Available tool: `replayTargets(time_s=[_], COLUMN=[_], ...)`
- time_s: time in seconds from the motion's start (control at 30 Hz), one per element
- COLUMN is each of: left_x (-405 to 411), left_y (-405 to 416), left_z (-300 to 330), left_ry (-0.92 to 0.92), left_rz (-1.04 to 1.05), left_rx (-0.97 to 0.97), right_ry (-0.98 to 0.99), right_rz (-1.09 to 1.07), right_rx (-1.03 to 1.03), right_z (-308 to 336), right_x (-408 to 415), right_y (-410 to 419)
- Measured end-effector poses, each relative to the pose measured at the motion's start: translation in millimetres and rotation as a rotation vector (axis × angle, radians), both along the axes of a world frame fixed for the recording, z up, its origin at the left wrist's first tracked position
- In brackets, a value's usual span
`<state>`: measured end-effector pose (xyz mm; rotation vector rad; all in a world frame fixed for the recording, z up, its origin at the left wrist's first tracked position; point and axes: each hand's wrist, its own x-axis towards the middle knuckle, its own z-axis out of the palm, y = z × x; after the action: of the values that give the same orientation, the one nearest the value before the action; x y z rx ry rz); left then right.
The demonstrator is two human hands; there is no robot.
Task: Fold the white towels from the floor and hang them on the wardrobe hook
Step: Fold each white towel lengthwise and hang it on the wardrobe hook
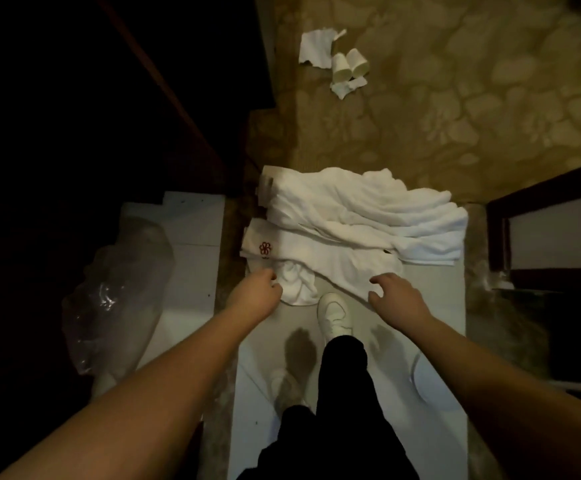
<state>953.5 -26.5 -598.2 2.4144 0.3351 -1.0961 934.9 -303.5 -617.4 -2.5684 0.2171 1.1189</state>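
Head view: white towels (361,220) heaped on the floor (455,109), creased and loosely layered, one with a red flower mark toward the left edge of the heap. Nothing folded neatly, nothing hung; no wardrobe hook in sight. Judged barely begun: all folding and hanging left. Left hand (259,287) just at the heap's near-left corner, fingers loosely curled, holding nothing. Right hand (394,292) over the heap's near edge, fingers spread, released. White shoe (334,311) just below the heap. Paper scraps and cups (337,62) well beyond the heap.

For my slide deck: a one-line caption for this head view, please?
Both hands, left and right, reach down toward white towels piled on the floor.
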Motion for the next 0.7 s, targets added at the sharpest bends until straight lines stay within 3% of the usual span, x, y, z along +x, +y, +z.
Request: replayTargets(time_s=[0.3,0.37,0.53,0.7], left_x=[117,135,176,188], left_y=[-3,-3,7,6], left_z=[-174,-211,-290,-342], left_ry=[0.068,0.067,0.06,0.138], left_rz=[0.181,0.303,0.836,1.035], left_rx=[-0.039,-0.075,-0.249,-0.363], right_ry=[0.017,0.03,-0.038,-0.087], right_rz=[0.087,0.073,-0.033,-0.135], right_rx=[0.127,0.205,0.408,0.471], right_z=[-165,-194,-254,-297], right_x=[118,135,188,221], right_y=[29,42,93,134])
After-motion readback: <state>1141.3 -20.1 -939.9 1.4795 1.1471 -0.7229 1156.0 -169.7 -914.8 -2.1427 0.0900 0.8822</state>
